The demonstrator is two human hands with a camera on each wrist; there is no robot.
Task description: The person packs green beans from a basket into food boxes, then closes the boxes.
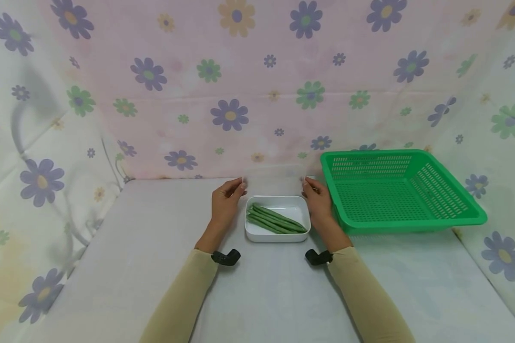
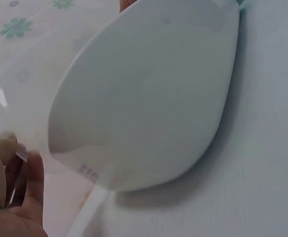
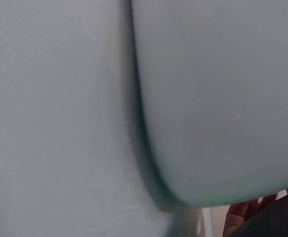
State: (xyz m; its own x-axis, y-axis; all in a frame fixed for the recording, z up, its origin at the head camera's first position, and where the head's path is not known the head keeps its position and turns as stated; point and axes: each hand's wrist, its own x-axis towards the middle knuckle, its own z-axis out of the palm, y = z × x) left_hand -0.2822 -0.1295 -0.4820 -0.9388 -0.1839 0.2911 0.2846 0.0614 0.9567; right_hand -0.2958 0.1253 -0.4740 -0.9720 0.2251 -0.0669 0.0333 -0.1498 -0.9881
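A white rectangular container [image 1: 278, 237] sits on the table, and several green beans [image 1: 275, 220] lie inside it. Just behind it a clear lid [image 1: 274, 182] is held up on a tilt. My left hand [image 1: 226, 202] pinches the lid's left edge between thumb and fingers; the left wrist view shows this hand [image 2: 16, 192] beside the container's outer wall [image 2: 144, 98]. At the lid's right edge, my right hand [image 1: 319, 200] pinches with thumb and fingers. In the right wrist view the container wall [image 3: 223, 108] hides most of that hand [image 3: 245, 212].
A green slatted plastic basket [image 1: 416, 224] stands to the right, close beside my right hand. White cloth [image 1: 154, 267] covers the table. Flower-patterned curtains [image 1: 249, 71] hang at the back and on both sides.
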